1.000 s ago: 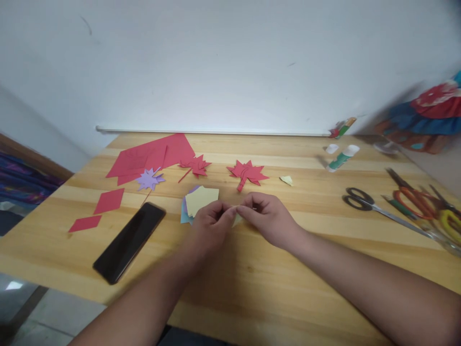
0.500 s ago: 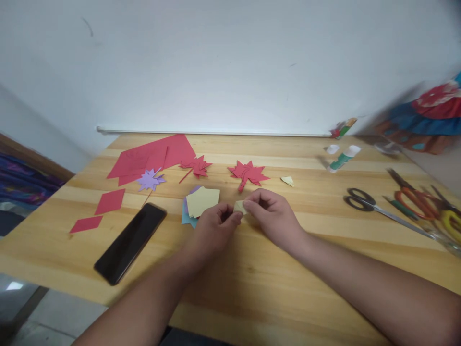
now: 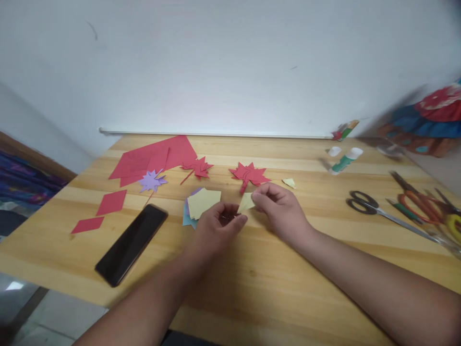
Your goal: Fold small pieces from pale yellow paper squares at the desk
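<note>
Between thumb and fingers, my right hand [image 3: 283, 209] pinches a small pale yellow piece of paper [image 3: 246, 203], creased across its face. My left hand [image 3: 220, 223] is just left of it, thumb and curled fingers apart around a gap. The paper's lower left corner comes close to those fingertips; whether it touches them I cannot tell. Partly behind my left hand lies a stack of yellow, blue and purple paper pieces [image 3: 203, 202]. A red paper maple leaf [image 3: 249, 173] lies beyond my hands. To its right is a small folded yellow paper piece [image 3: 289, 183].
A black phone [image 3: 131, 245] lies at left, near red paper diamonds [image 3: 111, 202], a purple paper leaf [image 3: 152, 181], another red leaf [image 3: 199, 167] and red sheets [image 3: 154, 157]. At right are a glue stick [image 3: 346, 161], its cap [image 3: 334, 151], and black-handled scissors [image 3: 363, 202] beside other tools.
My left thumb has come away from its fingers. My right hand has moved slightly up and right with the yellow paper, and more of the paper shows now.
</note>
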`<act>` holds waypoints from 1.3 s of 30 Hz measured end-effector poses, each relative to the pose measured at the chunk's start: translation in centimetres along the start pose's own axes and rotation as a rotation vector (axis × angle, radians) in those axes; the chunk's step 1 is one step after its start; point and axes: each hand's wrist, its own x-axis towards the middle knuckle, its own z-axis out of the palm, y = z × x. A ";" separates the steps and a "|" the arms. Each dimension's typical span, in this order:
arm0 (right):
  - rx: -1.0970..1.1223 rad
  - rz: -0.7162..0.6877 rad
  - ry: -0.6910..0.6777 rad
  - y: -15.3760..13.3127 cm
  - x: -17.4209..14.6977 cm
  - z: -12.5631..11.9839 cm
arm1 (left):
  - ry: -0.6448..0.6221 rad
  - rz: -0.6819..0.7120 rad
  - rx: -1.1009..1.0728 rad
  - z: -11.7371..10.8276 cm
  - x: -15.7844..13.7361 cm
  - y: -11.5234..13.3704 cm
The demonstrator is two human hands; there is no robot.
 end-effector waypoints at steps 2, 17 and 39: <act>-0.011 0.006 -0.032 -0.2 -0.6 0.4 | 0.027 -0.009 0.032 0.1 -0.1 0.3; -0.028 0.041 -0.057 -0.2 -0.6 0.5 | 0.029 0.047 0.033 -0.1 0.1 0.2; -0.162 -0.051 -0.094 0.7 -1.2 0.4 | -0.039 -0.052 0.121 0.0 -0.1 0.7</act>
